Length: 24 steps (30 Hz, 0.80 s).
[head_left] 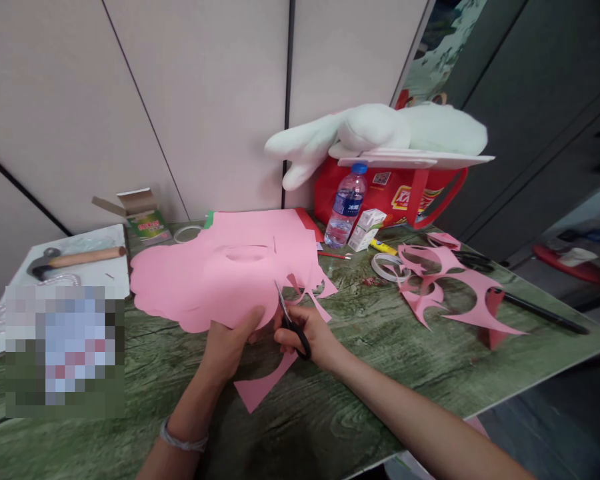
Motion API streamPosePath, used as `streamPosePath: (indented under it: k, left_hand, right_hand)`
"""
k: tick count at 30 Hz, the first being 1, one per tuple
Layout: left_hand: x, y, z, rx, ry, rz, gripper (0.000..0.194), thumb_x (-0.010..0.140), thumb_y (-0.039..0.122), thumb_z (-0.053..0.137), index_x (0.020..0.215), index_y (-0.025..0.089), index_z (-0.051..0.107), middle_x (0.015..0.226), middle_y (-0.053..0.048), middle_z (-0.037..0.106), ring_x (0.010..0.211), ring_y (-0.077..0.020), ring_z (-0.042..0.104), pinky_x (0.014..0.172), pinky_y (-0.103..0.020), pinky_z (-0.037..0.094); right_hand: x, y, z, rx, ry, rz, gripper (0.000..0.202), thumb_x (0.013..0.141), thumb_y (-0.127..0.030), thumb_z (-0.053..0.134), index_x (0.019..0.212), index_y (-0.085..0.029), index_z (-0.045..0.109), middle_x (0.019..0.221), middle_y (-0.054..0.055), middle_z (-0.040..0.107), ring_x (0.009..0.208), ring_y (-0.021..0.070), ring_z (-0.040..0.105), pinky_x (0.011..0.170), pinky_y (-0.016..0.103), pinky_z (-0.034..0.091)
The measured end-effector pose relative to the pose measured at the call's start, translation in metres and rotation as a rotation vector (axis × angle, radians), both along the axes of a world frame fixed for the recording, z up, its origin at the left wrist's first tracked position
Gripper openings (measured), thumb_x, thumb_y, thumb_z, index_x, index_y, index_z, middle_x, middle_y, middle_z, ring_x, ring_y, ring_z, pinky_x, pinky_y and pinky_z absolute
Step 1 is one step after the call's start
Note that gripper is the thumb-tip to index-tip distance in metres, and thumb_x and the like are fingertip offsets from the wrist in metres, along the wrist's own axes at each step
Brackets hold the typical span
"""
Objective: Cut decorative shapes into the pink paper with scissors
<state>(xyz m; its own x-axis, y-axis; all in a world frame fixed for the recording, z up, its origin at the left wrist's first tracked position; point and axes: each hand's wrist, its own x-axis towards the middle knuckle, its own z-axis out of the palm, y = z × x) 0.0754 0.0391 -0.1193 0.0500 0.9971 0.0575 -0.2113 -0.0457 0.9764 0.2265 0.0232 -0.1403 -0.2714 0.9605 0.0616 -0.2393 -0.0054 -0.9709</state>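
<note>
A large pink paper (205, 283) with a scalloped, cloud-like edge lies over the middle of the green table. My left hand (230, 347) grips its near edge, thumb on top and fingers beneath. My right hand (307, 333) is closed round the black handles of the scissors (295, 331), whose blades point up and away at the paper's right edge. A pink strip (265, 387) hangs or lies just below my hands. More cut pink pieces curl beyond the scissors' tips.
Pink offcuts (473, 297), a tape roll (390, 267) and a black pen (540, 311) lie on the right. Behind stand a water bottle (347, 207), a small box (367, 230) and a red bag (325, 190). A hammer (83, 259) rests on a white board at left.
</note>
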Motion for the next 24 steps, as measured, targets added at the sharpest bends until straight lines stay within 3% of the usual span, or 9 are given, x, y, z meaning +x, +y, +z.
streamPosePath:
  k: [12,24]
  left_hand:
    - [0.003,-0.002,0.008,-0.030,-0.014,0.055,0.028,0.063,0.030,0.076,0.061,0.018,0.051,0.047,0.006,0.048,0.041,-0.0077,0.040,0.040,-0.022,0.032]
    - [0.005,-0.001,0.012,-0.031,-0.035,0.078,0.029,0.064,0.030,0.073,0.055,0.019,0.047,0.042,0.007,0.043,0.038,-0.0069,0.037,0.037,-0.023,0.029]
  right_hand:
    - [0.001,0.000,0.003,-0.013,-0.010,-0.001,0.046,0.059,-0.054,0.080,0.065,-0.017,0.054,0.048,-0.007,0.047,0.039,0.0064,0.042,0.041,0.022,0.042]
    - [0.001,-0.001,0.005,-0.049,-0.054,0.008,0.048,0.056,-0.059,0.080,0.065,-0.018,0.054,0.047,-0.007,0.049,0.038,0.0083,0.043,0.038,0.022,0.036]
